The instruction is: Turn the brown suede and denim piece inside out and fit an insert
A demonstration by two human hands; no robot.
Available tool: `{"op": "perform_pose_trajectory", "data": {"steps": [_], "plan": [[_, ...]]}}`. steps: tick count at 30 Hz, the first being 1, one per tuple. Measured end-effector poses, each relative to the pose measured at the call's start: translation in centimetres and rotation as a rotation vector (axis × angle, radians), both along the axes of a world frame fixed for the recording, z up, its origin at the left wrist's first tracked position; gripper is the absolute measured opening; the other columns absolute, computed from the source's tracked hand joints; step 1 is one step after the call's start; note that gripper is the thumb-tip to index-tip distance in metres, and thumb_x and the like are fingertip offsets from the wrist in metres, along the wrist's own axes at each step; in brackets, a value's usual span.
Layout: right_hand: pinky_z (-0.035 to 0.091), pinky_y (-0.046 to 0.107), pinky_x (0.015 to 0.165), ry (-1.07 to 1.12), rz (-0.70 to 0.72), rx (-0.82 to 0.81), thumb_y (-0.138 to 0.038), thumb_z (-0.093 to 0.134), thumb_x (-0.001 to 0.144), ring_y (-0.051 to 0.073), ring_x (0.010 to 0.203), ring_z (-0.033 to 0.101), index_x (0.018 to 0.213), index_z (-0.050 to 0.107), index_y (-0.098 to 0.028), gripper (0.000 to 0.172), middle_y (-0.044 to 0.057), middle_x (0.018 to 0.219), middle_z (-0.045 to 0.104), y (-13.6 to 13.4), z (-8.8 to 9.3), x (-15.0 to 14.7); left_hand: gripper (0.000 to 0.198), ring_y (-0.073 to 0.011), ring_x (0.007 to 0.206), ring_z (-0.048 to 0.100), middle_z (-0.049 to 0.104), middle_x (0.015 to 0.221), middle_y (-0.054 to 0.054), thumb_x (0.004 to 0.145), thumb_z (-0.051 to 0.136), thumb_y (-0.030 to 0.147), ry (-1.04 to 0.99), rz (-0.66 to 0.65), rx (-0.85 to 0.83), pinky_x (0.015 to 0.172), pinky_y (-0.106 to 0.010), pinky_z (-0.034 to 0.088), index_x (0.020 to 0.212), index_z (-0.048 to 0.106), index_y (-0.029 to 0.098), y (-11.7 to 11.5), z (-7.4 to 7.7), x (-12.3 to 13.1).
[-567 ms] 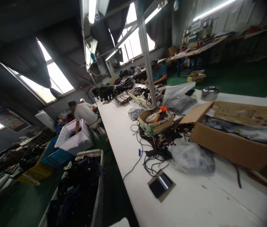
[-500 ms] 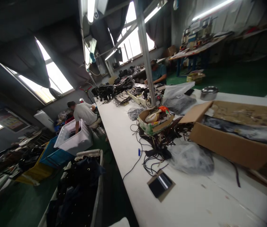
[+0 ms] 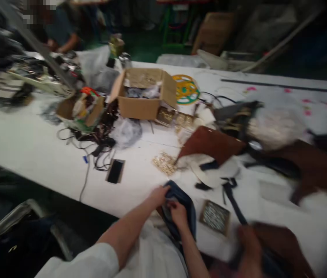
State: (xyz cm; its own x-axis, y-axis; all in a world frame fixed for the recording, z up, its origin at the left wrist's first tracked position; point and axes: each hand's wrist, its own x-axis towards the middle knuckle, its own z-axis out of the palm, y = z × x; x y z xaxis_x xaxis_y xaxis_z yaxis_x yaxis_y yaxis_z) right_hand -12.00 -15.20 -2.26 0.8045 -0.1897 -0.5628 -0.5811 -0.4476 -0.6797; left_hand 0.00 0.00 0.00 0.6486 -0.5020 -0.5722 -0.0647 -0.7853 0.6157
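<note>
My left hand (image 3: 159,195) and my right hand (image 3: 177,214) are together at the near edge of the white table (image 3: 21,143). Both are closed on a dark blue bag (image 3: 187,202); the left grips its upper left edge, and the right's fingers curl into its middle. A small open box of silvery metal parts (image 3: 214,217) lies just right of the bag. A heap of gold metal fittings (image 3: 165,162) lies just beyond it. The picture is blurred by motion.
A brown leather piece (image 3: 209,143), black straps (image 3: 232,195) and a black phone (image 3: 115,170) lie nearby. Farther back are a cardboard box (image 3: 144,92), a yellow-green reel (image 3: 185,88), tangled cables (image 3: 94,135) and a small box (image 3: 80,110). Another person's blurred hand (image 3: 247,243) is at lower right.
The view has swung from looking along the workshop and table down and to the right. My two hands, unseen before, now show with the dark blue bag in them.
</note>
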Motion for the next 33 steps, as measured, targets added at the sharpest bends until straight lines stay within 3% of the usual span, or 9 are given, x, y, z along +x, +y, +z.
{"op": "perform_pose_trajectory", "data": {"steps": [2, 4, 6, 11, 16, 21, 26, 33], "plan": [[0.060, 0.044, 0.103, -0.039, -0.135, 0.034, -0.027, 0.059, 0.089, 0.031, 0.105, 0.079, 0.101, 0.084, -0.023, 0.028, 0.011, 0.105, 0.085, -1.2, -0.6, -1.6, 0.078, -0.0378, 0.120, 0.071, 0.068, 0.139, -0.020, 0.094, 0.073, 0.021, 0.039, -0.096, 0.019, 0.108, -0.052, 0.057, 0.167, 0.045, 0.023, -2.4, -2.4, -1.3], [0.060, 0.040, 0.097, -0.070, -0.203, 0.014, -0.030, 0.063, 0.087, 0.029, 0.097, 0.078, 0.100, 0.084, -0.021, 0.027, 0.010, 0.101, 0.086, -1.6, -1.2, -1.7, 0.086, -0.0403, 0.123, 0.069, 0.067, 0.140, -0.021, 0.090, 0.068, 0.015, 0.033, -0.145, 0.036, 0.111, -0.050, 0.054, 0.171, 0.038, 0.022, -2.9, -4.2, -1.2], [0.059, 0.037, 0.089, -0.056, -0.237, -0.029, -0.033, 0.068, 0.086, 0.027, 0.090, 0.077, 0.098, 0.084, -0.020, 0.024, 0.010, 0.095, 0.085, -1.7, -1.7, -1.6, 0.089, -0.0386, 0.124, 0.068, 0.068, 0.140, -0.019, 0.087, 0.066, 0.013, 0.021, -0.181, 0.035, 0.113, -0.047, 0.053, 0.172, 0.037, 0.022, -2.7, -5.0, -0.4], [0.056, 0.035, 0.083, -0.028, -0.229, -0.007, -0.030, 0.070, 0.088, 0.026, 0.080, 0.075, 0.088, 0.086, -0.016, 0.021, 0.011, 0.084, 0.084, -1.9, -2.6, -2.1, 0.090, -0.0308, 0.127, 0.066, 0.071, 0.144, -0.011, 0.083, 0.067, 0.012, 0.005, -0.229, 0.008, 0.115, -0.037, 0.052, 0.169, 0.042, 0.024, -2.3, -5.0, 0.8], [0.054, 0.031, 0.092, -0.054, -0.221, 0.034, -0.018, 0.059, 0.093, 0.024, 0.094, 0.077, 0.109, 0.087, -0.017, 0.033, 0.011, 0.102, 0.086, -1.7, -3.6, -2.2, 0.082, -0.0293, 0.129, 0.066, 0.071, 0.147, -0.010, 0.086, 0.061, 0.011, -0.007, -0.235, -0.005, 0.117, -0.036, 0.050, 0.166, 0.047, 0.023, -2.7, -5.6, 1.0], [0.046, 0.033, 0.098, -0.076, -0.143, -0.093, -0.020, 0.055, 0.101, 0.025, 0.108, 0.071, 0.122, 0.081, -0.021, 0.034, 0.010, 0.118, 0.084, -0.8, -3.4, -1.5, 0.088, -0.0288, 0.129, 0.067, 0.071, 0.147, -0.010, 0.079, 0.061, 0.006, -0.012, -0.234, -0.020, 0.116, -0.035, 0.050, 0.165, 0.049, 0.023, -2.6, -6.0, 1.0], [0.041, 0.034, 0.103, -0.136, -0.017, -0.166, -0.022, 0.054, 0.102, 0.025, 0.110, 0.065, 0.112, 0.084, -0.024, 0.031, 0.009, 0.124, 0.079, 0.0, -3.3, -0.9, 0.089, -0.0308, 0.121, 0.069, 0.073, 0.137, -0.012, 0.079, 0.064, 0.009, -0.027, -0.215, -0.031, 0.110, -0.039, 0.054, 0.165, 0.049, 0.024, -2.4, -6.1, 0.6], [0.042, 0.036, 0.113, -0.113, 0.039, -0.305, -0.023, 0.056, 0.101, 0.025, 0.122, 0.065, 0.110, 0.085, -0.031, 0.031, 0.006, 0.129, 0.077, 0.8, -4.4, -0.8, 0.085, -0.0336, 0.112, 0.070, 0.067, 0.127, -0.015, 0.084, 0.069, 0.019, -0.032, -0.164, -0.050, 0.108, -0.046, 0.056, 0.167, 0.048, 0.028, -1.7, -6.3, -0.1]]}}
